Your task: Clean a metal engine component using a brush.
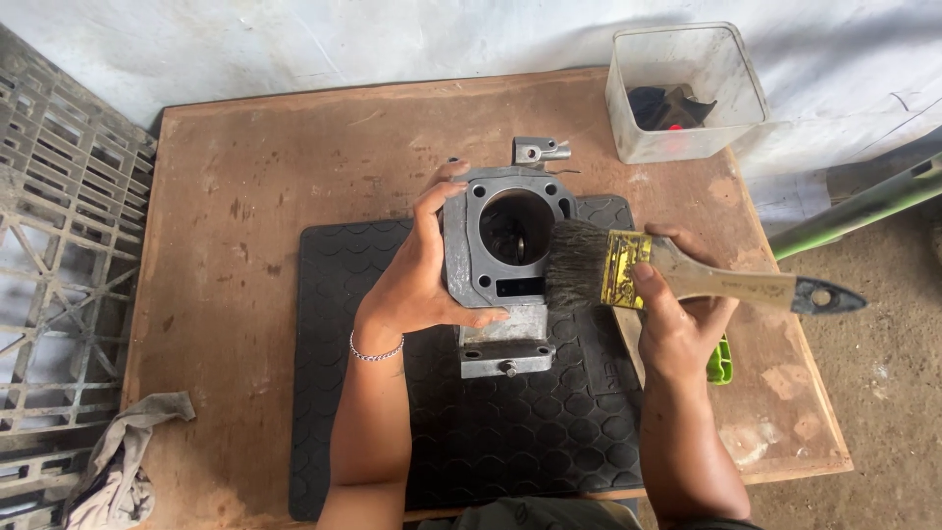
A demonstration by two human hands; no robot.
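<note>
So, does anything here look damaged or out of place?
Mostly wear: the board is scuffed, with veneer peeled near its right edge. A crumpled rag hangs off the left corner. The left hand steadies the cylinder; the right hand holds the brush against it.

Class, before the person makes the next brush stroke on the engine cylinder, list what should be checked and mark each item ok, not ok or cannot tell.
1. Cylinder held steady: ok, the left hand grips its left edge.
2. Brush gripped firmly: ok, the right hand wraps the handle near the ferrule.
3. Bristles on the work: ok, they touch the cylinder's right edge.
4. Cylinder over the mat: ok, it is above the black mat on the board.
5. Bore free of dirt: cannot tell, its inside is dark.
6. Small part out of the way: ok, it lies behind the cylinder.
</note>
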